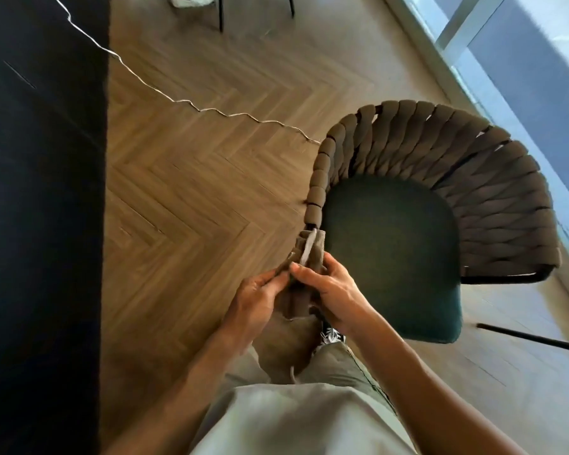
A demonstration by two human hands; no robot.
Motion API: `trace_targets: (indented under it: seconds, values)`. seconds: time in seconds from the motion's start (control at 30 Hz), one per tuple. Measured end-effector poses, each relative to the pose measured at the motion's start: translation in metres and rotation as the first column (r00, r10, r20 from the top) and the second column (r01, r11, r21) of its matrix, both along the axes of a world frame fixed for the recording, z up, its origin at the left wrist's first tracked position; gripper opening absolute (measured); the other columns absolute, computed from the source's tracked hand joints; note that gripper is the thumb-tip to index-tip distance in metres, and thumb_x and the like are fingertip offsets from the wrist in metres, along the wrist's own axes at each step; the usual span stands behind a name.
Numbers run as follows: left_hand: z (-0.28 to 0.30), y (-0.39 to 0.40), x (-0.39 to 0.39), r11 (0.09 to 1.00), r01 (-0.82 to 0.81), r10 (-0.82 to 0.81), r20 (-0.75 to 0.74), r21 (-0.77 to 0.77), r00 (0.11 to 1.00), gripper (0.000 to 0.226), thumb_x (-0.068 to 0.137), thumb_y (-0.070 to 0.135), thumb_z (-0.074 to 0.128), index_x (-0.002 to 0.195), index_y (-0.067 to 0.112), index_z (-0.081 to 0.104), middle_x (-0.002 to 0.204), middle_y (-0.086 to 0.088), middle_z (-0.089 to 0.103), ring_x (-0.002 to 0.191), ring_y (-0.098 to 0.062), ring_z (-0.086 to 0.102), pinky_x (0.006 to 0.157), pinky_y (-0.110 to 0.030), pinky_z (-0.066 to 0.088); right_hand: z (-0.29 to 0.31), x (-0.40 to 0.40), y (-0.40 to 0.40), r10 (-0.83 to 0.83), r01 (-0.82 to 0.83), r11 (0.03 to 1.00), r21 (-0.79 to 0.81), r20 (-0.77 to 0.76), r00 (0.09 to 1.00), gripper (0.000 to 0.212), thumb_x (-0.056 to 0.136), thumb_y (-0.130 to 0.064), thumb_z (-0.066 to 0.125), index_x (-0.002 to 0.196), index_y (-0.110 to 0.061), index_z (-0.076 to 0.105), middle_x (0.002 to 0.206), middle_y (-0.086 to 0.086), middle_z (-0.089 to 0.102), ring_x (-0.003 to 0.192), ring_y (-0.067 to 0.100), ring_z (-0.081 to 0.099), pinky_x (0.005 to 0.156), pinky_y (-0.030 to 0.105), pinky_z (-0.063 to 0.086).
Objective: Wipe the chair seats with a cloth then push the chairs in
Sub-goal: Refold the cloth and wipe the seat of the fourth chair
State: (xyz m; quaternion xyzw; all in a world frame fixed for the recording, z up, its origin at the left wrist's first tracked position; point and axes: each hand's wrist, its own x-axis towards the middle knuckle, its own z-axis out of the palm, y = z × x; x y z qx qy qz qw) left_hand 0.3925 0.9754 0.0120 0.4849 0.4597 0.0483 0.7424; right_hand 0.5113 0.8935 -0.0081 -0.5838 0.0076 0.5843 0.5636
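Note:
A chair [467,165] with a dark green seat cushion [391,254] and a brown woven curved backrest stands on the floor at the right, pulled away from the black table [40,192] at the left. A grey-brown cloth [309,254], bunched and folded, is held in front of me just left of the seat's edge. My left hand [253,303] pinches the cloth's left side. My right hand [332,290] grips its right side with thumb and fingers curled round it. The cloth's lower part hangs between my hands.
Herringbone wood floor [194,192] spreads between table and chair. A thin white cable [178,100] trails across it toward the chair's back. Black legs of another chair [220,14] show at the top. A window wall [523,60] runs along the right. My shoe [332,334] stands by the seat's front.

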Motion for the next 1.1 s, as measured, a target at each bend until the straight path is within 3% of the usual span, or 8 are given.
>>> trace_targets:
  seconds: [0.1, 0.2, 0.3, 0.47, 0.7, 0.9, 1.0, 1.1]
  values:
    - [0.005, 0.034, -0.032, 0.994, -0.105, 0.103, -0.062, -0.017, 0.993, 0.025, 0.095, 0.021, 0.057, 0.08, 0.024, 0.077, 0.088, 0.001, 0.076, 0.093, -0.02, 0.071, 0.084, -0.033, 0.054, 0.008, -0.032, 0.026, -0.003, 0.003, 1.0, 0.009, -0.029, 1.0, 0.048, 0.077, -0.018, 0.074, 0.121, -0.009, 0.06, 0.11, 0.017, 0.069, 0.102, 0.033, 0.067, 0.092, 0.05, 0.053]
    - [0.011, 0.071, -0.056, 0.979, -0.192, 0.189, -0.053, -0.062, 0.981, 0.02, 0.097, 0.022, 0.053, 0.09, 0.02, 0.072, 0.087, -0.003, 0.076, 0.086, -0.019, 0.072, 0.076, -0.034, 0.054, 0.016, -0.052, 0.048, -0.051, 0.059, 0.995, 0.076, -0.104, 0.993, 0.045, 0.078, -0.016, 0.069, 0.121, -0.006, 0.06, 0.112, 0.017, 0.068, 0.103, 0.033, 0.065, 0.093, 0.05, 0.051]
    - [0.016, 0.101, -0.066, 0.969, -0.217, 0.212, -0.052, -0.116, 0.976, 0.022, 0.097, 0.022, 0.051, 0.109, 0.014, 0.068, 0.098, -0.009, 0.074, 0.092, -0.024, 0.07, 0.084, -0.041, 0.055, 0.021, -0.061, 0.068, -0.088, 0.097, 0.991, 0.087, -0.108, 0.99, 0.044, 0.081, -0.009, 0.068, 0.124, -0.008, 0.06, 0.117, 0.016, 0.067, 0.106, 0.03, 0.065, 0.087, 0.044, 0.055]
    - [0.024, 0.138, -0.068, 0.935, -0.042, 0.067, 0.06, -0.352, 0.996, 0.04, 0.092, 0.042, 0.05, 0.121, 0.016, 0.06, 0.114, -0.012, 0.07, 0.107, -0.025, 0.066, 0.089, -0.044, 0.052, 0.04, -0.058, 0.102, -0.072, 0.068, 0.992, 0.11, 0.036, 0.997, 0.047, 0.078, -0.013, 0.069, 0.124, -0.018, 0.058, 0.112, 0.008, 0.07, 0.104, 0.026, 0.066, 0.084, 0.042, 0.056]
    - [0.028, 0.2, -0.029, 0.928, 0.066, -0.021, 0.126, -0.366, 0.992, 0.02, 0.087, 0.008, 0.06, 0.106, 0.014, 0.064, 0.091, -0.004, 0.076, 0.083, -0.016, 0.072, 0.074, -0.035, 0.057, 0.057, -0.022, 0.165, -0.067, 0.056, 0.998, 0.038, 0.364, 0.929, 0.021, 0.089, -0.006, 0.064, 0.1, -0.024, 0.067, 0.095, -0.002, 0.075, 0.091, 0.015, 0.07, 0.073, 0.028, 0.058]
    - [0.024, 0.274, 0.048, 0.951, 0.074, -0.039, 0.122, -0.301, 0.992, 0.039, 0.072, 0.001, 0.067, 0.109, 0.012, 0.065, 0.099, -0.009, 0.074, 0.094, -0.023, 0.069, 0.076, -0.036, 0.055, 0.063, 0.049, 0.229, -0.107, 0.12, 0.993, 0.009, 0.528, 0.843, 0.016, 0.083, -0.018, 0.073, 0.093, -0.029, 0.066, 0.09, -0.006, 0.074, 0.084, 0.014, 0.07, 0.072, 0.035, 0.059]
    - [0.029, 0.313, 0.101, 0.952, 0.11, -0.082, 0.109, -0.285, 0.991, 0.029, 0.08, -0.004, 0.064, 0.103, 0.014, 0.067, 0.095, -0.008, 0.075, 0.087, -0.021, 0.071, 0.075, -0.038, 0.054, 0.063, 0.097, 0.265, -0.102, 0.13, 0.991, -0.03, 0.456, 0.884, 0.024, 0.076, -0.027, 0.078, 0.096, -0.022, 0.066, 0.091, -0.001, 0.075, 0.085, 0.02, 0.071, 0.077, 0.045, 0.059]
    - [0.033, 0.35, 0.153, 0.939, 0.213, -0.196, 0.088, -0.27, 0.977, 0.03, 0.073, 0.003, 0.067, 0.102, 0.012, 0.069, 0.098, -0.015, 0.073, 0.082, -0.023, 0.071, 0.067, -0.036, 0.056, 0.064, 0.145, 0.294, -0.119, 0.12, 0.993, 0.005, 0.2, 0.973, 0.037, 0.073, -0.018, 0.078, 0.107, -0.012, 0.065, 0.102, 0.009, 0.073, 0.09, 0.028, 0.07, 0.084, 0.046, 0.057]
